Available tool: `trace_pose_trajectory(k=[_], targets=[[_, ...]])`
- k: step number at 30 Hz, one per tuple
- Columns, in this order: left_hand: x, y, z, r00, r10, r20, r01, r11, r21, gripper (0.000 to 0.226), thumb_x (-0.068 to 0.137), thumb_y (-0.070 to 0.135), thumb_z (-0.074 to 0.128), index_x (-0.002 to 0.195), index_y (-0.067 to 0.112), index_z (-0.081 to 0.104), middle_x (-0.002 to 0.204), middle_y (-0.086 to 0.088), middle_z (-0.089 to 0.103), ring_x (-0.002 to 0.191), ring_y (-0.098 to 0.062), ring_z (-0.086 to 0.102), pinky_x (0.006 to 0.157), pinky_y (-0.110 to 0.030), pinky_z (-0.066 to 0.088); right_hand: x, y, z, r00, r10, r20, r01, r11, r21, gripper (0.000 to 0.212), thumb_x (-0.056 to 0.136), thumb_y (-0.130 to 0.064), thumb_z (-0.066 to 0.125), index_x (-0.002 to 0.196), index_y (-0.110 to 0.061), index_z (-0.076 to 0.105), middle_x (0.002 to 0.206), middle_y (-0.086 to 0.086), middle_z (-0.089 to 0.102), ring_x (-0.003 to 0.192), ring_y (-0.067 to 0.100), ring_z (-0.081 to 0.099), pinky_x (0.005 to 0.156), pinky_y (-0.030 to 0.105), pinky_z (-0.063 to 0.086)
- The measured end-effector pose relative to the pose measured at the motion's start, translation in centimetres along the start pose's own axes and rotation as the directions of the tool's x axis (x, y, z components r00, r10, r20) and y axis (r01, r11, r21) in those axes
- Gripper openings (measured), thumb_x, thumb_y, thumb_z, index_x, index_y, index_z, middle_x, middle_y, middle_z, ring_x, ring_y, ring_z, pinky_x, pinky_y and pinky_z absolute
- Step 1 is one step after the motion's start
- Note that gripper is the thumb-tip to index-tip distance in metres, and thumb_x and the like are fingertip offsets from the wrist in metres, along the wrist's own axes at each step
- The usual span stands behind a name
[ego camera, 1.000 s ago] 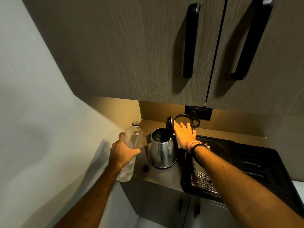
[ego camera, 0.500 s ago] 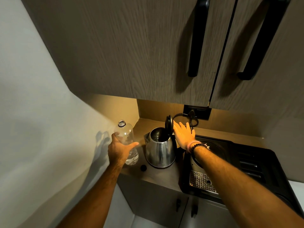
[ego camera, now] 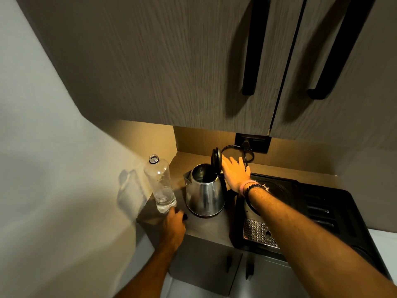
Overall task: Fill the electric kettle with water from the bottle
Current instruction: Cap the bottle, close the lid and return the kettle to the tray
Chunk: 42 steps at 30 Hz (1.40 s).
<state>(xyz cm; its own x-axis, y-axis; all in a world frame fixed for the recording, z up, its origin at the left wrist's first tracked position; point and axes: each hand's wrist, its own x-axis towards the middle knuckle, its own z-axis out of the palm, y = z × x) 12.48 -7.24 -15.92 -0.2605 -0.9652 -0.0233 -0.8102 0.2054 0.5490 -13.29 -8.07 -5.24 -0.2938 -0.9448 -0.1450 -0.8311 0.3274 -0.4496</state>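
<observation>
Pouring looks done: bottle (ego camera: pixel 160 186) stands nearly empty on the bench (ego camera: pixel 206 224) beside the open kettle (ego camera: pixel 205 195), my left hand (ego camera: pixel 174 225) curls, perhaps onto the small dark cap (ego camera: pixel 185 216), my spread right hand (ego camera: pixel 235 173) props the lid (ego camera: pixel 216 160), which next needs shutting.

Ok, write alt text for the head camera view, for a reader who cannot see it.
A steel electric kettle stands on a counter with its lid raised, the right hand open against the lid. An uncapped, nearly empty plastic bottle stands upright left of it, while the left hand reaches a small black cap by the bottle's base.
</observation>
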Motion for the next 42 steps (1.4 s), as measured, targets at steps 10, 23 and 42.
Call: trace_pose_trajectory(k=[10,23,42], targets=[[0.9,2.3,-2.3,0.972,0.233,-0.027,-0.225,0.959,0.170,0.025,0.096,0.016,0.056,0.118,0.009,0.066,0.113,-0.012,0.064,0.104,-0.027,0.060,0.086,-0.031,0.048,0.5,0.3,0.2,1.000,-0.003,0.000,0.003,1.000,-0.010,0.064,0.103,-0.061,0.027,0.158,-0.042,0.001,0.171,0.010,0.011,0.156,0.045,-0.007,0.119,0.074,-0.001],[5.3,7.2,-16.7,0.714,0.189,-0.674,-0.291,0.956,-0.040,0.026,0.088,0.025,0.071,0.106,0.007,0.073,0.101,-0.010,0.073,0.090,-0.022,0.068,0.076,-0.027,0.052,-0.3,0.0,-0.1,1.000,0.003,0.008,-0.003,1.000,0.014,0.067,0.100,-0.067,0.025,0.159,-0.043,0.001,0.171,0.010,0.008,0.156,0.044,-0.009,0.120,0.072,-0.002],[6.0,6.6,-16.6,0.763,0.091,-0.640,-0.233,0.962,-0.141,0.017,0.082,0.021,0.077,0.094,0.009,0.076,0.095,-0.004,0.075,0.083,-0.017,0.070,0.078,-0.034,0.057,-0.1,-0.1,-0.3,1.000,-0.015,0.023,0.016,1.000,-0.021,0.068,0.102,-0.063,0.027,0.160,-0.038,0.002,0.171,0.010,0.012,0.156,0.045,-0.004,0.120,0.073,0.001]])
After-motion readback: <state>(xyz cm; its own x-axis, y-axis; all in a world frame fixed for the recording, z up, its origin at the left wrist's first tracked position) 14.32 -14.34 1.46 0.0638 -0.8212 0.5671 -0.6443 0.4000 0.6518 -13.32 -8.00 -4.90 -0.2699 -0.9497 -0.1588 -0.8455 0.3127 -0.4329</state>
